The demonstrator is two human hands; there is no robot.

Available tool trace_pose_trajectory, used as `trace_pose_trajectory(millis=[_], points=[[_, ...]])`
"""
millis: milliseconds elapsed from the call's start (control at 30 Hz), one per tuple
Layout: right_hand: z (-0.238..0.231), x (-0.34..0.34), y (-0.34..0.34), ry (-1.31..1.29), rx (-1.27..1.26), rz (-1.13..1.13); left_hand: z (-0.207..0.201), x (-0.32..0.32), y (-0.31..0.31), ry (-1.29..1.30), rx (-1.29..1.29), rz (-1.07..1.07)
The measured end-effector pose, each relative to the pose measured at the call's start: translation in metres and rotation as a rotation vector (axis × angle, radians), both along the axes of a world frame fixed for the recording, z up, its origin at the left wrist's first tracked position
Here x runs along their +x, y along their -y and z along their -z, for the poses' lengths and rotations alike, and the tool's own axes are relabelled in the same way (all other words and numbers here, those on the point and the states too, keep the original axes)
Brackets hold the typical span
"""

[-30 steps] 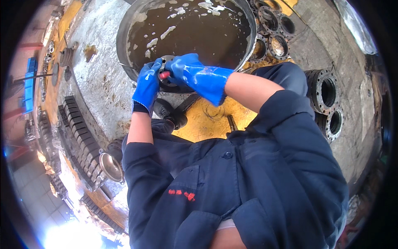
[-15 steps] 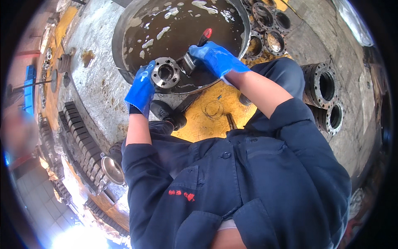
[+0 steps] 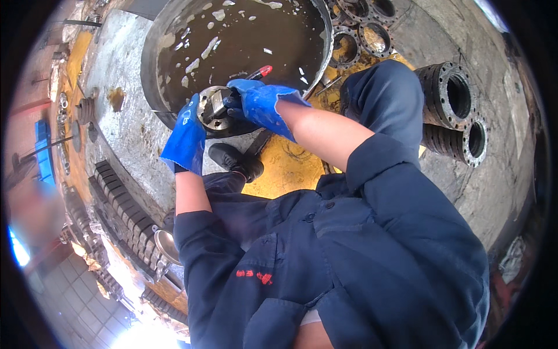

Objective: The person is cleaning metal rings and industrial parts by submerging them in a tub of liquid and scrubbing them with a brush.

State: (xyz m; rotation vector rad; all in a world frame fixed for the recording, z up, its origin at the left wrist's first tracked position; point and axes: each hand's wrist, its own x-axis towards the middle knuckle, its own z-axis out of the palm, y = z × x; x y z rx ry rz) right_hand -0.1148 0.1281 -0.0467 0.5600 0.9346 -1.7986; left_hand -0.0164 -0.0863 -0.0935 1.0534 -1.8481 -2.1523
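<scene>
My left hand (image 3: pixel 187 135), in a blue rubber glove, grips the edge of a round steel flange (image 3: pixel 216 124) with bolt holes. My right hand (image 3: pixel 263 106), gloved the same way, is closed round a flat brush (image 3: pixel 218 102) whose dark handle ends in a red tip. The brush's metal band and head lie across the flange's face and cover part of its centre hole. Both hands are at the near rim of a large round metal tub (image 3: pixel 149 70) of murky brown liquid with patches of foam.
Large dark flanges (image 3: pixel 454 96) are stacked at the right, and more rings (image 3: pixel 344 49) lie beyond the tub. A long row of dark metal blocks (image 3: pixel 125 200) and a shiny metal bowl (image 3: pixel 167 246) are at the left. My shoe (image 3: pixel 228 160) is just below the tub.
My right hand has moved left with the brush, from beside the flange onto its face. My left hand still holds the flange. The whole view has shifted slightly.
</scene>
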Motion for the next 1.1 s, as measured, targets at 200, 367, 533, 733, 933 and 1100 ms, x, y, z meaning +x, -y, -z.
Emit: trace_pose_trajectory(millis=[200, 367, 533, 733, 933, 1100], points=[[-0.051, -0.015, -0.021, -0.89, 0.108, -0.568, -0.022, 0.013, -0.005, -0.046, 0.056, -0.058], [-0.038, -0.037, 0.017, -1.586, 0.521, -1.148, -0.014, -0.003, -0.003, 0.094, 0.119, 0.037], [-0.032, -0.019, 0.002, -2.009, 0.474, -0.953, -0.02, 0.007, -0.004, -0.047, 0.047, -0.036], [-0.008, -0.033, -0.054, -1.851, 0.714, -0.921, -0.029, 0.031, 0.005, -0.073, -0.978, 0.406], [-0.017, -0.031, -0.025, -2.047, 0.273, -1.128, -0.046, 0.026, -0.02, -0.093, -0.79, 0.395], [-0.028, -0.016, 0.014, -2.171, 0.239, -1.009, -0.023, 0.019, 0.006, -0.055, 0.082, 0.083]])
